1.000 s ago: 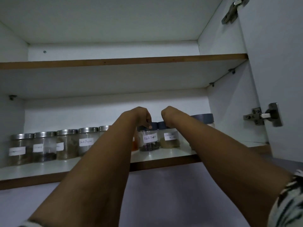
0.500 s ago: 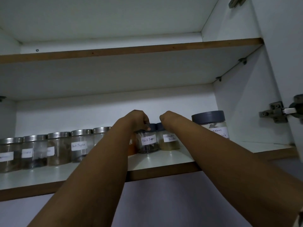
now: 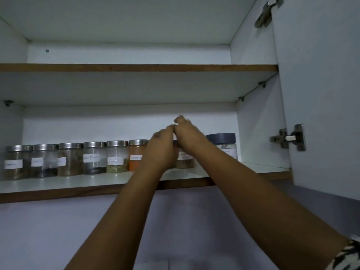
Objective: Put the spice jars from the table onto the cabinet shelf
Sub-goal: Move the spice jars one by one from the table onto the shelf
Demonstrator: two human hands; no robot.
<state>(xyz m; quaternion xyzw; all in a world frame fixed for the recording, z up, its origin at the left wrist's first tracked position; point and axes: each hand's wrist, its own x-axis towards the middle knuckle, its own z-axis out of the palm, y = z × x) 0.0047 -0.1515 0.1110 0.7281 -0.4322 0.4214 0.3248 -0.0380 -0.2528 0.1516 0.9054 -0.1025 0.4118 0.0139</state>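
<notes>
A row of glass spice jars with steel lids stands along the lower cabinet shelf, labels facing me. Both my arms reach up to the right end of the row. My left hand is in front of a dark-lidded jar and hides it; its fingers curl over the top, and I cannot see any grip. My right hand hovers over the coriander jar, fingers lifted above the lid and touching my left fingertips. An orange-filled jar stands just left of my left hand.
A bigger jar with a grey lid stands to the right of my hands, near the cabinet's side wall. The upper shelf hangs overhead. The open door with its hinges is at the right.
Both hands have lifted from the two dark jar lids and come together, fingertips touching. My view has shifted, so more of the jar row shows at the left.
</notes>
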